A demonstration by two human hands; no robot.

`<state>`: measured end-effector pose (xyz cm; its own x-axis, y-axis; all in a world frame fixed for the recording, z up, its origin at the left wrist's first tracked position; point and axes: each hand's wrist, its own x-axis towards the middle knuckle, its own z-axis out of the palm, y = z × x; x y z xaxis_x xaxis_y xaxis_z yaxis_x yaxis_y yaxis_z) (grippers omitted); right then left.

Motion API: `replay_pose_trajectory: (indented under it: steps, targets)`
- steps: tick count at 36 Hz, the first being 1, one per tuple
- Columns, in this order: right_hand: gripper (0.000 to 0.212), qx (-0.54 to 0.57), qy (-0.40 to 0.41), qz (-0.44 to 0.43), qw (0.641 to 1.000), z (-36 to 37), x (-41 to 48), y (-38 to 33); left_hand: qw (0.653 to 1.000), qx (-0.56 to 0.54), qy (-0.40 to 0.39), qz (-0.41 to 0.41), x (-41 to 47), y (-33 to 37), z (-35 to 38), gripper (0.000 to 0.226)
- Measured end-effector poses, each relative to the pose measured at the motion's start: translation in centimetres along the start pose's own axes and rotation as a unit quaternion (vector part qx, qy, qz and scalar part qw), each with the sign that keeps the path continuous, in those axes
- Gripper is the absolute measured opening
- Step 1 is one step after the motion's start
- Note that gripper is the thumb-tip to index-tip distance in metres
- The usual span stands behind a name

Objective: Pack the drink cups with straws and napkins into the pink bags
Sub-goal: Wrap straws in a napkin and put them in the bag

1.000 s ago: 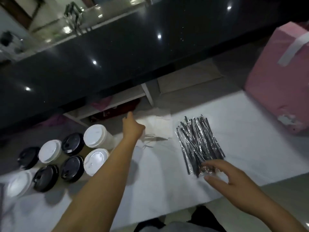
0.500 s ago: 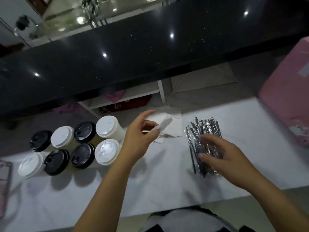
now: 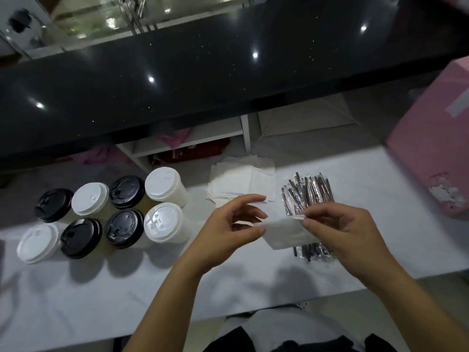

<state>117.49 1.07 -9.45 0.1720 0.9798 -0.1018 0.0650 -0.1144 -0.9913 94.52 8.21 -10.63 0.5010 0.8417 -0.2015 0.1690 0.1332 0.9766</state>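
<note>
Both hands hold one white napkin [image 3: 286, 232] above the white table [image 3: 101, 295]. My left hand [image 3: 228, 224] pinches its left edge. My right hand [image 3: 340, 224] pinches its upper right corner. Behind them lies the napkin stack [image 3: 241, 181], and to its right a pile of wrapped black straws [image 3: 307, 194], partly hidden by the napkin and my right hand. Several lidded drink cups [image 3: 162, 184], with black and white lids, stand in two rows at the left. A pink bag [image 3: 431, 148] stands at the right edge.
A black glossy counter [image 3: 203, 72] runs across the back, with a low white shelf [image 3: 187, 143] and pink items under it. The table's near edge lies just in front of my body.
My left hand lifted a napkin off the stack and brought it toward me. My right hand left the straws and took hold of the napkin's corner.
</note>
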Motion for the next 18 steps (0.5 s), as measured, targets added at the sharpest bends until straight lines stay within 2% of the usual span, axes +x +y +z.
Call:
replay_pose_trajectory:
  steps: [4,9,15,18]
  targets:
    - [0.029,-0.018,0.047,0.012,0.999,-1.5,-1.2,0.5,0.987,0.132,0.074,-0.061,2.3,-2.2,0.0,0.039]
    - [0.030,-0.045,0.074,0.018,0.996,-2.5,-2.8,1.5,0.940,0.286,0.165,-0.090,7.3,-3.9,-0.6,0.052]
    - [0.033,-0.055,0.084,0.017,0.995,-2.7,-4.1,2.5,0.885,0.418,0.174,-0.109,12.8,-6.0,-0.3,0.078]
    - [0.030,-0.050,0.092,0.017,0.994,-3.2,-4.6,2.7,0.870,0.447,0.175,-0.112,14.0,-6.9,-0.1,0.078]
